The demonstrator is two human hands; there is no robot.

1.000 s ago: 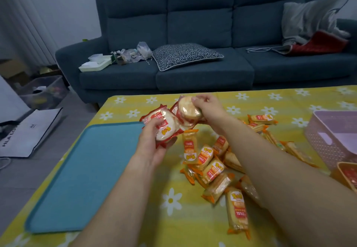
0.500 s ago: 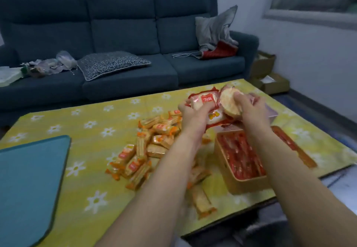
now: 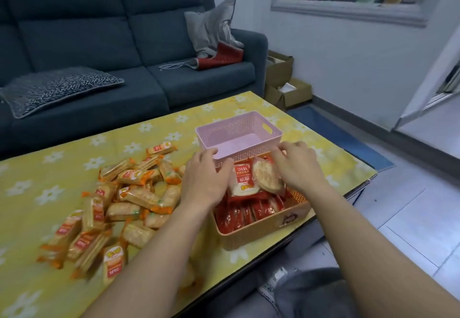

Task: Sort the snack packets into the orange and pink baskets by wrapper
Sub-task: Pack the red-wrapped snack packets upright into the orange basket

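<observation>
The orange basket (image 3: 288, 223) sits at the table's near right edge, holding several red-wrapped packets (image 3: 246, 214). Behind it stands the pink basket (image 3: 239, 125), with nothing visible inside. My left hand (image 3: 206, 181) grips a red-and-white round cracker packet (image 3: 241, 181) over the orange basket. My right hand (image 3: 296, 166) holds a second round cracker packet (image 3: 267, 177) next to it, also above the orange basket. A heap of orange-wrapped packets (image 3: 129, 195) lies on the yellow flowered cloth to the left.
The table (image 3: 62, 158) ends just right of the baskets, with tiled floor and a blue mat (image 3: 343, 138) beyond. A dark blue sofa (image 3: 124, 44) with cushions runs along the far side. Cardboard boxes (image 3: 286, 86) stand at the sofa's right end.
Both hands carried the two round cracker packets from the heap on the left rightward and down onto the orange basket. The view swung right, so the teal tray left the frame.
</observation>
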